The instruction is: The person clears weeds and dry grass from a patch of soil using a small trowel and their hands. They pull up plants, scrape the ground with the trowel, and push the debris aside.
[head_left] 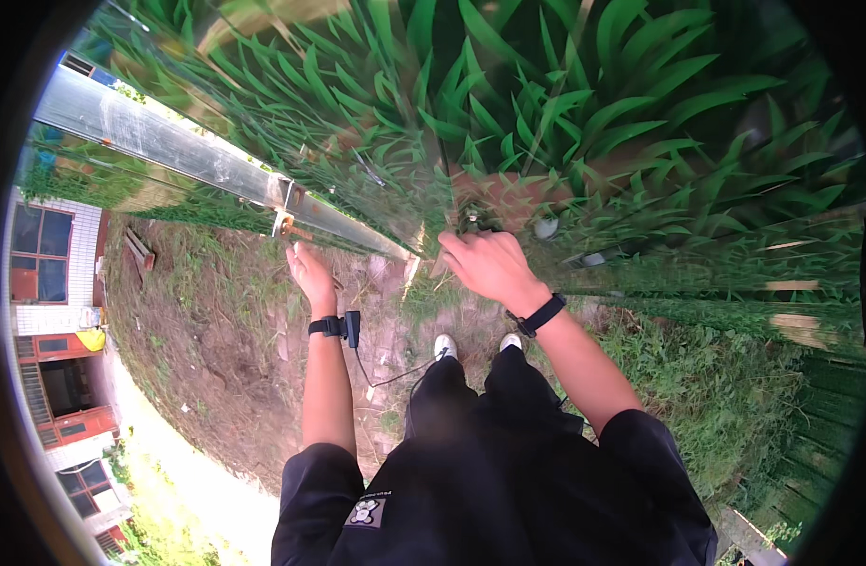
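Note:
My left hand (311, 272) is raised beside a silvery metal post (188, 156), its fingers bent together just under a rusty metal latch (284, 217). Whatever is between those fingertips is too small to make out. To the right, my right hand (492, 266) curls its fingers close to the near edge of a large panel (631, 113) printed with green grass blades. Its fingertips are partly hidden, and I cannot tell what they pinch. Each wrist wears a black band (327, 326), and a cable hangs from the left one.
Bare soil with dry stalks (206, 330) spreads to the left, and weeds (706, 377) grow at the right. My white shoes (445, 346) stand on worn paving near the panel. Far left are a white-tiled building (86, 236) and a yellow bag (90, 340).

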Demonstrator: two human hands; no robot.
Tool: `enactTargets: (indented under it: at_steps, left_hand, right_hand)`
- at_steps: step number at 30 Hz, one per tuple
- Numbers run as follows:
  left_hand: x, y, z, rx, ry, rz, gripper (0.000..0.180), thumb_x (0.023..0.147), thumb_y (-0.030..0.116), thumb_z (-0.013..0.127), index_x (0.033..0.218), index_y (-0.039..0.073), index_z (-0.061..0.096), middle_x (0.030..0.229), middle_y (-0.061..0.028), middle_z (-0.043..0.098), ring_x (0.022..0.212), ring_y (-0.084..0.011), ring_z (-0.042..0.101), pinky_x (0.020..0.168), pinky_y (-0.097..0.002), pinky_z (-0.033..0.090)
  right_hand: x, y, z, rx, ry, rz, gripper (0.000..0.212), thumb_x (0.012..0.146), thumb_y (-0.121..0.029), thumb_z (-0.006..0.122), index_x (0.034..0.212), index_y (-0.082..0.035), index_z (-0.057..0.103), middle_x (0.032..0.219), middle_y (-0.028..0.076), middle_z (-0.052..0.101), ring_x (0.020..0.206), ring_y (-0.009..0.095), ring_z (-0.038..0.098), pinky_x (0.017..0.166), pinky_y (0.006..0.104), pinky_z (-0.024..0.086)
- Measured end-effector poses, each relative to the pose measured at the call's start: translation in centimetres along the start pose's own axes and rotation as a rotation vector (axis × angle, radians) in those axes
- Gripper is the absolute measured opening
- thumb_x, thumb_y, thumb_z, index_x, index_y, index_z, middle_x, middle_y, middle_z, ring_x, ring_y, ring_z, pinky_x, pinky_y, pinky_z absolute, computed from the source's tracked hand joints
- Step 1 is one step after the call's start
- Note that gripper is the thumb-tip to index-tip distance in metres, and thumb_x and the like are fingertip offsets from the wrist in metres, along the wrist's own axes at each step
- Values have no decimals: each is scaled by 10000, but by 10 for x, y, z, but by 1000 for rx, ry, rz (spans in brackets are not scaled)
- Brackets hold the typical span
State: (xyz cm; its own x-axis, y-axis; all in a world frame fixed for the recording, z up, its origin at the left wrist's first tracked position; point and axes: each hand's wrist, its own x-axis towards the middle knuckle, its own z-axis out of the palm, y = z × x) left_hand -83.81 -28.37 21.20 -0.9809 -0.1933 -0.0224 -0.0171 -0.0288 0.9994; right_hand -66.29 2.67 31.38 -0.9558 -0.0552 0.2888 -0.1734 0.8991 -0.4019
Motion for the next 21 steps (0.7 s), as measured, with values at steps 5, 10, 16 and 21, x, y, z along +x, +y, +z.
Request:
enactTargets:
  at_steps: [5,10,16,21]
  left_hand:
    - [30,-9,-18,277,73,63,528,1093,413,456,1394,-21,469,1224,-167,602,1107,-269,588,947,-368,457]
    - [37,-1,-24,427,-50,248,571,1095,382,464,1525,10,404,1426,-221,574,1271,-338,571,1066,-400,421]
    - [36,29,-21,721,-12,397,403,1067,184,481,1436,23,494,1280,-221,658,1138,-373,643,966,-419,487]
    - [31,51,-28,907,-99,240,396,1052,184,506,1424,50,502,1237,-239,678,1094,-387,663,943,-425,497]
  right_hand:
    - [-3,-7,0,-25,-19,-32,205,906,-230,651,1054,-89,642,697,117,662,601,322,661,536,454,498]
    - [-11,-10,-1,-45,-70,-49,265,911,-244,674,1133,-107,627,750,117,675,631,312,679,556,436,515]
    - [-16,-6,-3,-9,-106,-65,304,906,-243,679,1168,-93,639,766,131,680,643,314,683,565,430,517]
    - [-21,3,-1,-26,-182,-47,323,911,-257,680,1184,-88,640,764,127,682,656,322,686,578,441,520]
